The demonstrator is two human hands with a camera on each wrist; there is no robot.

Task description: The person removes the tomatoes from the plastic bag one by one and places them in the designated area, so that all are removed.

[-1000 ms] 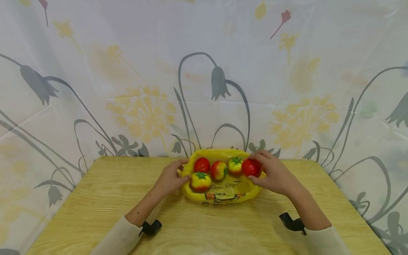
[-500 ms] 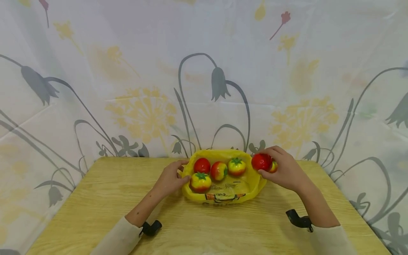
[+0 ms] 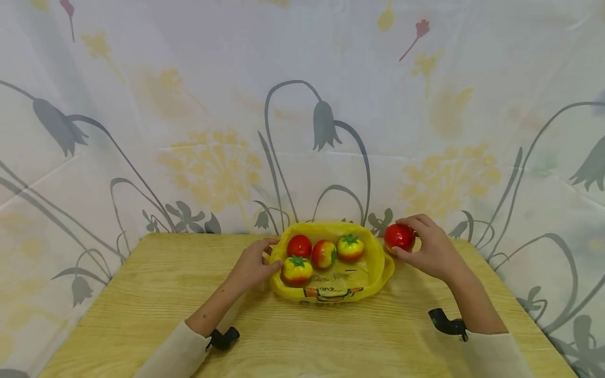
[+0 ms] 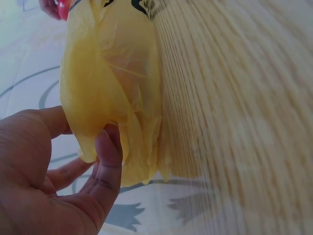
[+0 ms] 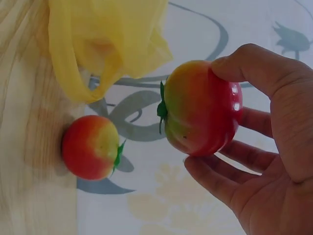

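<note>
A yellow plastic bag (image 3: pixel 331 295) stands with its mouth spread, several glossy red-and-yellow tomatoes (image 3: pixel 324 254) inside. At its left side my left hand (image 3: pixel 252 265) pinches the bag's edge between thumb and fingers, as the left wrist view also shows of the bag (image 4: pixel 112 83) and hand (image 4: pixel 73 171). Beyond the right side, my right hand (image 3: pixel 430 252) grips a tomato (image 3: pixel 399 237) by its sides, apart from the bag. The right wrist view shows this held tomato (image 5: pixel 203 107) with its green calyx facing away from the palm. Another tomato (image 5: pixel 90 147) rests on the table below it.
The light wooden table (image 3: pixel 302 336) reaches back to a white curtain (image 3: pixel 212 105) printed with flowers. A handle loop of the bag (image 3: pixel 388 268) sticks out on the right. Black wrist mounts (image 3: pixel 224 337) sit by both sleeves.
My right hand has lifted the tomato out over the bag's right rim and carried it right, above the table. The left hand has kept its place at the bag's edge.
</note>
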